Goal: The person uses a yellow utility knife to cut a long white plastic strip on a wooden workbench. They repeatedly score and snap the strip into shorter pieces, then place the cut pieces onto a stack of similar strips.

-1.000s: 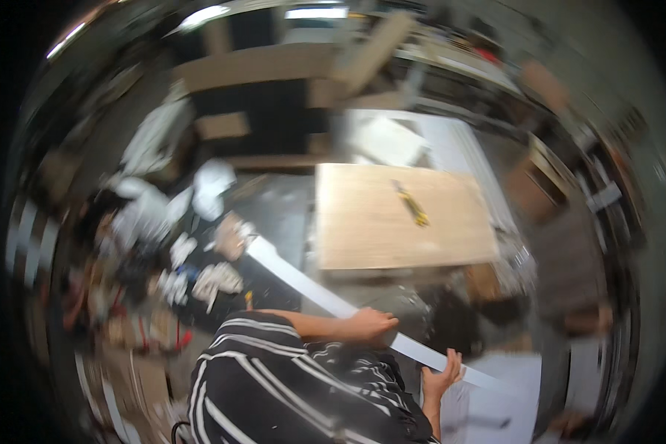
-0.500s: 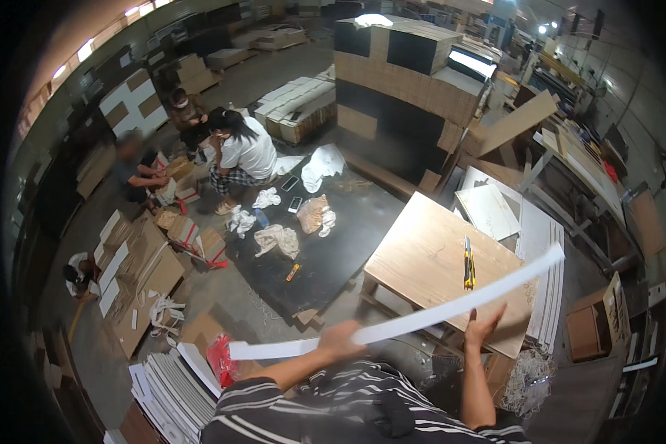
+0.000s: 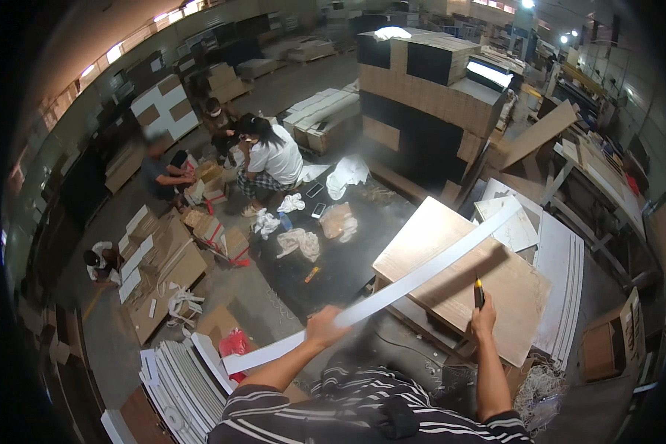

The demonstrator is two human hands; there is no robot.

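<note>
Strip (image 3: 422, 274), wrapped in my left hand (image 3: 324, 328), the nearer one, slants lengthwise up to the right over the tabletop (image 3: 425, 228), while my right hand (image 3: 484, 317), closed around the cutter (image 3: 479, 294), sits apart on its near side.

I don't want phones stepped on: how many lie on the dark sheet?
2 in view: the upper phone, left of the crumpled white wrap, and the lower phone, left of the tan bundle. Cloths could hide more.

Large workshop: stacked panels (image 3: 559, 277), wooden worktable (image 3: 422, 233), heaped trimmings (image 3: 536, 392), utility knife (image 3: 479, 297).
</note>
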